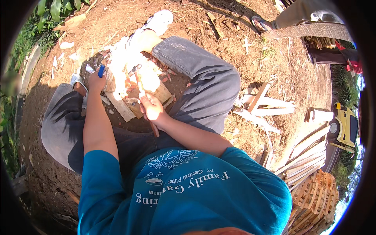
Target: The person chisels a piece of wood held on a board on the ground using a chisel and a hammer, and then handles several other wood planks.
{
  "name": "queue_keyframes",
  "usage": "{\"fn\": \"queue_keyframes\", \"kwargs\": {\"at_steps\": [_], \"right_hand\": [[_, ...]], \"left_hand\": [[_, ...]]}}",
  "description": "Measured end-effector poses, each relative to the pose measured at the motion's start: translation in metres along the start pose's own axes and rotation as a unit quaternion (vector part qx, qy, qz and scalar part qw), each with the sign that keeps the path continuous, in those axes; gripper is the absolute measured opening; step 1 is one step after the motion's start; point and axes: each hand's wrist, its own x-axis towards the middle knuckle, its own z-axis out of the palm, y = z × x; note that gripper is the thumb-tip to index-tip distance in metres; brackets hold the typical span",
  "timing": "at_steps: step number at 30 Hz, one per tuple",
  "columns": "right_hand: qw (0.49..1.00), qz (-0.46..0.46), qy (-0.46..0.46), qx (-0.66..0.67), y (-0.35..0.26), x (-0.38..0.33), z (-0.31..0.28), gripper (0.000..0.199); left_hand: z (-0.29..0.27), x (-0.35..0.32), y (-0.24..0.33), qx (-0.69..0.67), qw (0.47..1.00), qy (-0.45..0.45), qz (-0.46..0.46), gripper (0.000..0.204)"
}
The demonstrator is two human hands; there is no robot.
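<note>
Growing far L of the hammer, green plants get cut off by the dark lens rim. Nearer, just L of hammer: L hand, closed in a fist round a blue rod-like item; only its upper end shows, rest hidden by fingers, so can't tell exact type. Btwn L hand and hammer, wood pieces lie flat; their part nearest the hammer head is blown out by glare, outlines lost. Can't tell if the head touches wood. R hand grips the hammer handle approx midway, hiding that stretch; butt end pokes out below, nr grey trousers. Beyond hammer head, a pale shoe, also washed out. Well R of hammer: scrap wood; farther off, another person's foot, upper body out of view. More R of hammer, stacked planks, then a slat pile, bottom lost in the rim. Farthest R of hammer, yellow vehicle, small, details hard to make out.
</note>
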Motion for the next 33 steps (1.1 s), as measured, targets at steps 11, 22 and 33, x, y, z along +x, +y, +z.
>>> {"fn": "queue_keyframes", "kwargs": {"at_steps": [11,22,33], "right_hand": [[0.996,-0.064,-0.058,-0.031,-0.002,-0.016,0.004,0.042],[0.986,-0.163,0.008,0.027,-0.036,-0.070,0.013,0.034],[0.892,-0.440,0.062,0.079,-0.080,-0.093,-0.018,0.058]], "left_hand": [[0.029,-0.018,-0.014,-0.042,0.994,-0.065,0.082,0.015],[-0.040,-0.080,0.091,-0.314,0.931,0.015,0.183,0.028],[-0.100,-0.253,0.196,-0.268,0.898,-0.054,0.345,0.012]]}}
